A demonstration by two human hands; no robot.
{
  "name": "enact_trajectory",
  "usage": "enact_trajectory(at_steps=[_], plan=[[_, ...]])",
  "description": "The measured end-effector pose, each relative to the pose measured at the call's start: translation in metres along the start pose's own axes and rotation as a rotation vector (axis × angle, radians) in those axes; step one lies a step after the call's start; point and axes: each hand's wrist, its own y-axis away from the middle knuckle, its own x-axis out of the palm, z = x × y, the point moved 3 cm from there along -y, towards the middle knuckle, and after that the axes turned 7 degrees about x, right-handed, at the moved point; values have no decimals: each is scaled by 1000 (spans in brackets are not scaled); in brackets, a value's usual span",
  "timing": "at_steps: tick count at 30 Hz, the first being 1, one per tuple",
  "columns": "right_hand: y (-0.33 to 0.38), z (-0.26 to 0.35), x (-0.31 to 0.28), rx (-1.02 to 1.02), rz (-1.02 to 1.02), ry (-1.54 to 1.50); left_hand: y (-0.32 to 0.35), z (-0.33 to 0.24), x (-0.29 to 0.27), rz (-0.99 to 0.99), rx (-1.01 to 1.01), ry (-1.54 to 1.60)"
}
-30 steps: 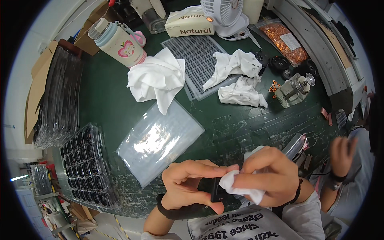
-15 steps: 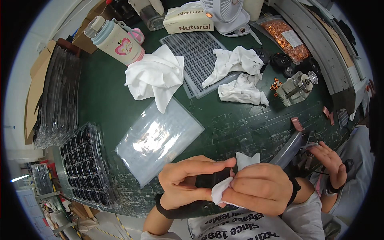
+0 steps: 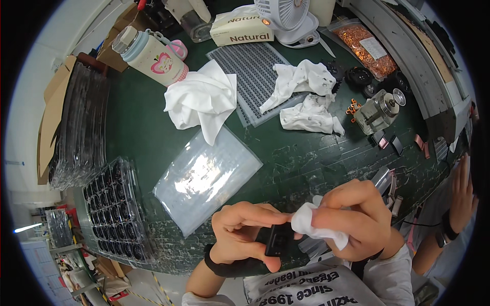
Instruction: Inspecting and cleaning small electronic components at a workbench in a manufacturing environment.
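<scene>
In my left hand (image 3: pixel 240 233) a small black rectangular part (image 3: pixel 279 240) is pinched between thumb and fingers, tilted so that its face shows. My right hand (image 3: pixel 353 217) grips a bunched white cloth (image 3: pixel 304 220). The cloth is right beside the part's upper right corner; whether they touch I cannot tell. A flat clear plastic bag (image 3: pixel 206 181) lies beyond my hands, with a crumpled white cloth (image 3: pixel 200 99) at its far end.
Trays of round black parts (image 3: pixel 115 209) stand left. Farther back are a bottle (image 3: pixel 155 58), a tissue box (image 3: pixel 242 30), a small fan (image 3: pixel 286 15) and a sheet of small black parts (image 3: pixel 247 71). At right are used cloths (image 3: pixel 309 112), a glass pump dispenser (image 3: pixel 377 115) and a co-worker's hand (image 3: pixel 462 196).
The cloth in my right hand has shifted up and right, uncovering the black part, whose face is now turned into view. The co-worker's hand has moved right; small dark pieces now lie near the dispenser.
</scene>
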Motion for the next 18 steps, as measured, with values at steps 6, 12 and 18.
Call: enact_trajectory(at_steps=[6, 12, 18], plan=[[1, -1, 0, -34, 59, 16, -1, -1, -1, 8, 34, -33], [2, -2, 0, -22, 140, 55, 2, 0, -4, 0, 34, -56], [7, 1, 4, -131, 68, 152, 6, 0, -8, 5, 19, -115]])
